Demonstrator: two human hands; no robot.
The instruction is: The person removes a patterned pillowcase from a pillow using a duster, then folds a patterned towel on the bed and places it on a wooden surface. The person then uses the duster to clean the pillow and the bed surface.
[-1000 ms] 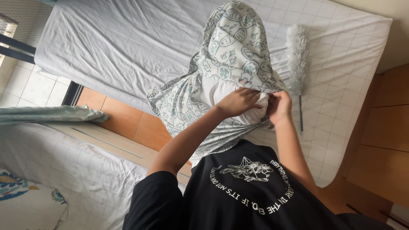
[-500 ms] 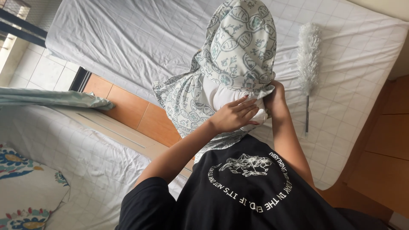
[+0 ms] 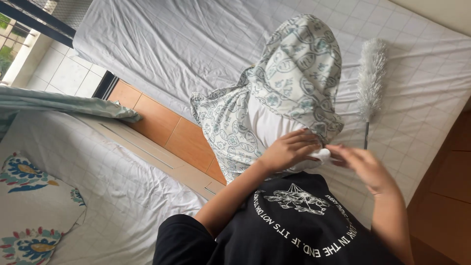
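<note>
A white pillow [image 3: 267, 122] stands on end against my chest, partly covered by a pale pillowcase with a blue-green leaf print [image 3: 299, 73]. My left hand [image 3: 289, 149] grips the edge of the pillowcase where it meets the pillow's lower corner. My right hand [image 3: 365, 167] hovers just right of that corner, fingers spread and blurred, holding nothing. The pillow's lower end is hidden behind my black printed shirt [image 3: 294, 225].
A white feather duster [image 3: 369, 81] lies on the white-sheeted bed [image 3: 171, 39] to the right of the pillow. A second bed [image 3: 98, 196] at lower left carries a flower-print pillow [image 3: 29, 206]. A wooden floor strip [image 3: 167, 132] runs between them. Folded pale green cloth [image 3: 59, 103] lies left.
The view has tilted down and the pillow sits lower in frame. My right hand has come off the pillowcase edge and moved right, open. My left hand still grips the edge.
</note>
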